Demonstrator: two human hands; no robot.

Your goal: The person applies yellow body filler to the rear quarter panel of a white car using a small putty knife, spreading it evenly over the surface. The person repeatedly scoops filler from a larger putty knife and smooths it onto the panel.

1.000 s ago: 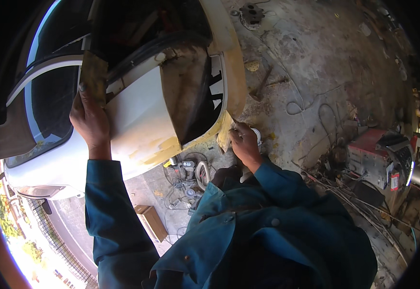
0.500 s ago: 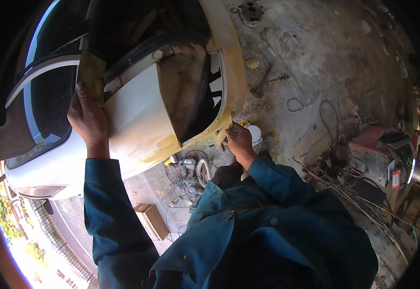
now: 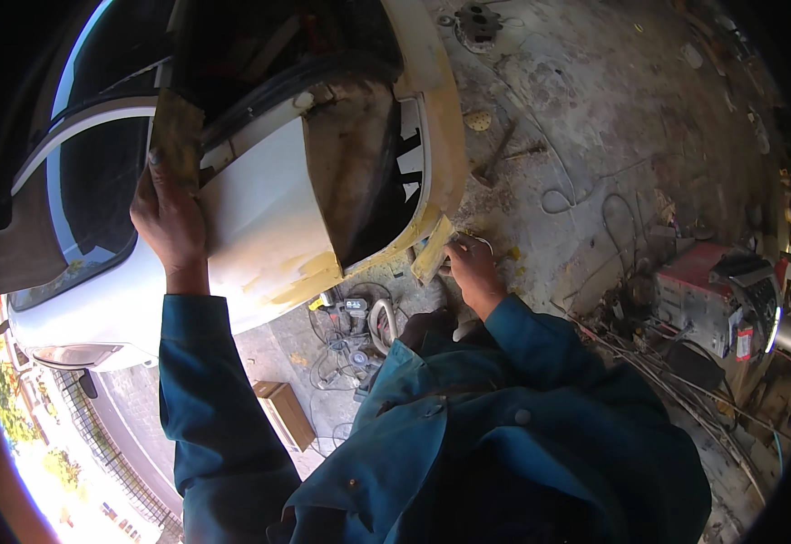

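Observation:
A white car's rear body (image 3: 259, 208) fills the upper left, with yellow filler smeared along the lower edge and rim of an open, dark recess (image 3: 364, 172). My left hand (image 3: 169, 218) grips a dirty, putty-stained board (image 3: 178, 127) above the white panel. On the right, my right hand (image 3: 473, 272) is closed on a yellow-coated spreader (image 3: 432, 249) at the corner of the filler-covered rim. A white container is mostly hidden behind that hand.
Power tools (image 3: 355, 304) and cords lie below the car, near a wooden box (image 3: 282, 412). A red machine (image 3: 704, 290), hoses and cables sit at right. A round metal part (image 3: 477, 27) and a hammer-like tool (image 3: 495, 159) lie on the grimy floor (image 3: 595, 109).
My right hand and spreader dipped toward the rim half a second ago and have since shifted back to the right, covering more of the white container. My left hand stays nearly in place.

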